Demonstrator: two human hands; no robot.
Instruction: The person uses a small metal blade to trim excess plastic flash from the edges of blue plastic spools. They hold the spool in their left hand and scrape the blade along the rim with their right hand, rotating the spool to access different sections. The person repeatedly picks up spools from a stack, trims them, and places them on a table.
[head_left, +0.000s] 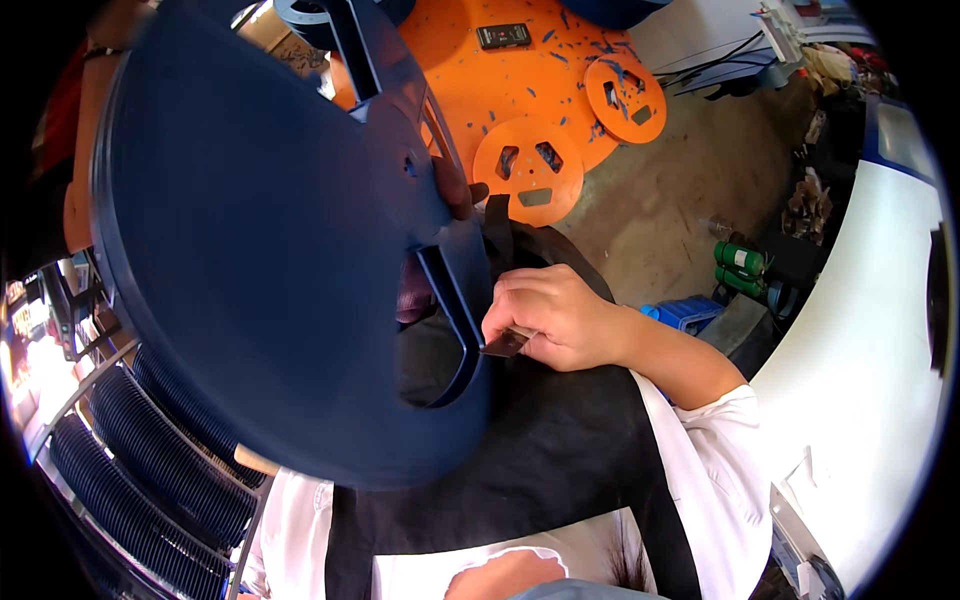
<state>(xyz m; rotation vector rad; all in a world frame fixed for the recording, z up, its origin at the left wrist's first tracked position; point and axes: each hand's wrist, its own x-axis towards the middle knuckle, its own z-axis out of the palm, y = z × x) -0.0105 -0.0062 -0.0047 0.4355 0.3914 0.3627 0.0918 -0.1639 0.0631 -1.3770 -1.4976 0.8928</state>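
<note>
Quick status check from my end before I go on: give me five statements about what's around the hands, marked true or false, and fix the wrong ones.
1. The right hand holds a small flat blade next to a cut-out in the large dark blue reel. True.
2. The black handheld device lies in the reel's cut-out. False: the device rests on the orange surface.
3. Blue scraps are scattered over the orange surface. True.
4. The nearer orange disc is solid, with no openings. False: it has three large cut-outs.
5. The green canisters are to the right of the right hand in the picture. True.
</note>
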